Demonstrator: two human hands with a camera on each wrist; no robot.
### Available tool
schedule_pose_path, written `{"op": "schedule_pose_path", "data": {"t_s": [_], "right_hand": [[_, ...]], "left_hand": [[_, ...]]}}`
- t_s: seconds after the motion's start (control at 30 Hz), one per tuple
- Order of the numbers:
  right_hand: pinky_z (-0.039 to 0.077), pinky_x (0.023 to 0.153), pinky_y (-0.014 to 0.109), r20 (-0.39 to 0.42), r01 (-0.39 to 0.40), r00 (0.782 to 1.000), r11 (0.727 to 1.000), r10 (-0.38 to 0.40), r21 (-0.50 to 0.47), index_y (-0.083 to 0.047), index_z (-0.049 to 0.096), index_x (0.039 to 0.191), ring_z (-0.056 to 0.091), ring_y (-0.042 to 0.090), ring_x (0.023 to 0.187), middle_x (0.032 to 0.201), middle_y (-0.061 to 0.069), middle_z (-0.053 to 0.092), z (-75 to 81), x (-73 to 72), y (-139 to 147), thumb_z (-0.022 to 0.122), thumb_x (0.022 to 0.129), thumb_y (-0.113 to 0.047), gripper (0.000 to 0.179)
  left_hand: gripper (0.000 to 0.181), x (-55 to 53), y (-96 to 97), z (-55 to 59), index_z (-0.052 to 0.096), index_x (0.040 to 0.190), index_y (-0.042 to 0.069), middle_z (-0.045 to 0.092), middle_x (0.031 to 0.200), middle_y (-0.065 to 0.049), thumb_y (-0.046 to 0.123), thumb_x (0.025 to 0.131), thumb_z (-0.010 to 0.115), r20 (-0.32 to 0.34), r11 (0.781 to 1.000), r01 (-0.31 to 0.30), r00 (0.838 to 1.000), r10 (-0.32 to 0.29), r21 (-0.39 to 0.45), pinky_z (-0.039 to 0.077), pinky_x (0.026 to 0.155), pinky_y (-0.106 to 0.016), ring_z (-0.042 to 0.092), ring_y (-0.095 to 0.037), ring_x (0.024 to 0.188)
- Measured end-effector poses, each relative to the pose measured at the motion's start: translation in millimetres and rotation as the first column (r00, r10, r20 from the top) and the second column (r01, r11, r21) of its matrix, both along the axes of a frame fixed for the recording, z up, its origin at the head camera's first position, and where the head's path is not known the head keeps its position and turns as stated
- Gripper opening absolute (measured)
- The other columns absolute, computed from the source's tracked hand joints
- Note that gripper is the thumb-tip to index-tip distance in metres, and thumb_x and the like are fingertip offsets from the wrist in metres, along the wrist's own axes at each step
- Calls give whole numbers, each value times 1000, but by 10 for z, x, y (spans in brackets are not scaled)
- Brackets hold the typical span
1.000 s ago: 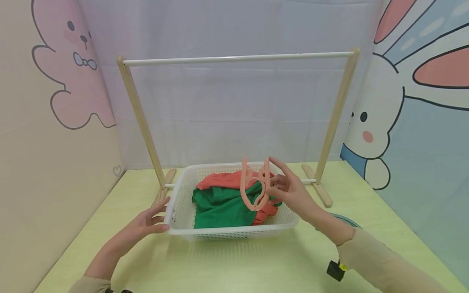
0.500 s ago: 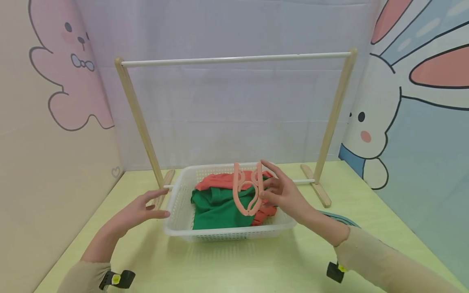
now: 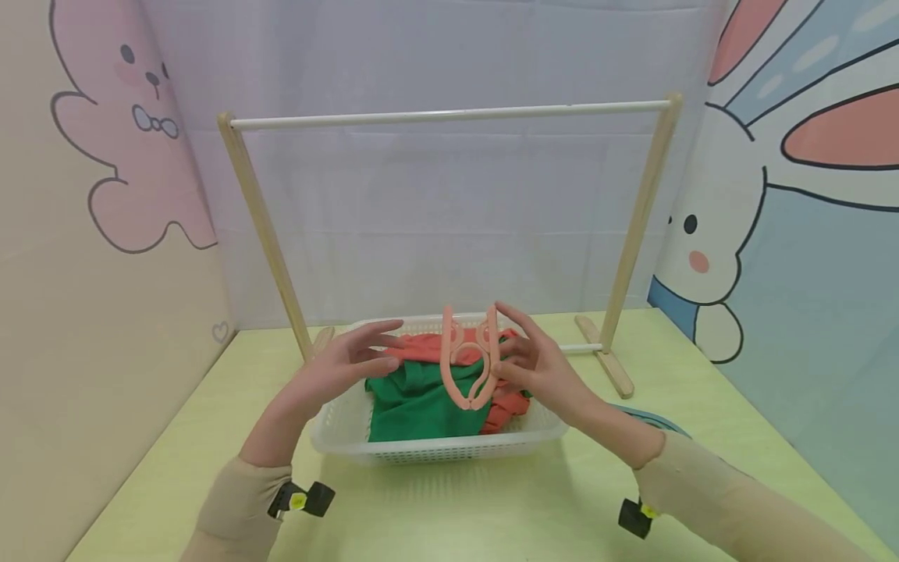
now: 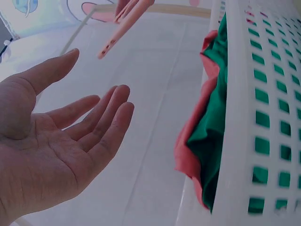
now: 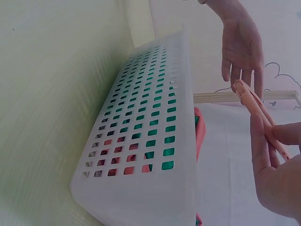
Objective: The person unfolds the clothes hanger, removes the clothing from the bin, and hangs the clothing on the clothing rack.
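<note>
One grip, the right hand, pinched a pink hanger by one side above the basket, while the left hand, fingers apart and holding nothing, hung near its other side without touching. Because only one side was held, the hanger could perhaps have twisted or dropped onto the green cloth if bumped. Farther out, the basket's rim seemed an edge to snag on, with freer room up to the white bar
</note>
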State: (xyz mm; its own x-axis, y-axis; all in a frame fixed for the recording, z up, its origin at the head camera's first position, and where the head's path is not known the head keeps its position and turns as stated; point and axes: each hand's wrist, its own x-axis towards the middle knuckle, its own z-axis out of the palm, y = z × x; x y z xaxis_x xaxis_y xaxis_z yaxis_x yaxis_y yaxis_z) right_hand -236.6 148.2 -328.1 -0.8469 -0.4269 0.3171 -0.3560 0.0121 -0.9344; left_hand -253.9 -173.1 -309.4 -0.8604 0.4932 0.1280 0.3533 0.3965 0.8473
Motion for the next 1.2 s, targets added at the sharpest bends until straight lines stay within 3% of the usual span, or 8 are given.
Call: {"op": "schedule_pose_path", "data": {"t_s": [0.17,0.4,0.67,0.77,0.87,1.0,1.1,1.2], "right_hand": [[58,73,58,10,-4,1000,1000,5,-3,-28,21,158,72,16,81,103,11,63,14,0,-1,60,96,0,78],[59,73,56,21,-8,1000,1000,8,-3,-28,21,158,71,16,81,103,11,61,19,-3,-6,59,95,0,79],[61,71,50,20,-37,999,999,37,20,-27,18,159,71,15,81,106,9,60,32,-44,24,60,95,1,81],[61,70,49,22,-32,999,998,31,58,-30,18,158,70,15,82,109,12,59,50,-69,46,58,96,1,80],[61,69,48,25,-21,999,996,19,86,-31,20,158,70,15,83,114,18,58,68,-88,59,56,97,0,78],[62,68,46,19,-4,1000,995,2,95,-28,22,156,70,16,84,117,23,57,90,-96,64,57,97,-2,73],[61,68,47,9,5,1000,997,-5,80,-26,23,155,70,16,85,115,20,57,99,-100,75,57,97,-2,71],[61,69,50,0,15,1000,999,-15,50,-25,24,154,70,15,85,109,15,59,108,-105,97,58,97,-3,70]], "left_hand": [[65,-44,321,28,35,154,19,57,141,-16,25,97,65,28,996,57,998,-60,75,57,94,-42,62,-33,121],[67,-46,581,48,32,154,30,63,132,-14,21,97,64,56,990,27,998,-35,141,59,88,-40,69,-24,108],[71,-118,661,13,27,156,31,61,124,-22,12,97,62,56,975,75,994,-89,209,58,90,-48,71,-23,94],[69,-140,673,14,29,155,34,62,122,-22,11,98,60,76,971,91,991,-111,220,58,90,-46,71,-27,96],[68,-155,682,21,30,153,38,62,121,-21,9,98,59,103,968,102,986,-129,229,59,89,-42,68,-40,102],[67,-173,689,22,31,153,37,61,120,-20,8,99,58,115,964,110,983,-141,241,59,90,-42,69,-39,101],[66,-179,695,25,33,152,36,61,119,-21,7,98,58,107,960,107,984,-139,259,59,89,-42,71,-32,97],[65,-176,696,33,34,151,35,61,119,-21,6,98,58,90,954,91,988,-122,285,59,87,-43,69,-38,99]]}}
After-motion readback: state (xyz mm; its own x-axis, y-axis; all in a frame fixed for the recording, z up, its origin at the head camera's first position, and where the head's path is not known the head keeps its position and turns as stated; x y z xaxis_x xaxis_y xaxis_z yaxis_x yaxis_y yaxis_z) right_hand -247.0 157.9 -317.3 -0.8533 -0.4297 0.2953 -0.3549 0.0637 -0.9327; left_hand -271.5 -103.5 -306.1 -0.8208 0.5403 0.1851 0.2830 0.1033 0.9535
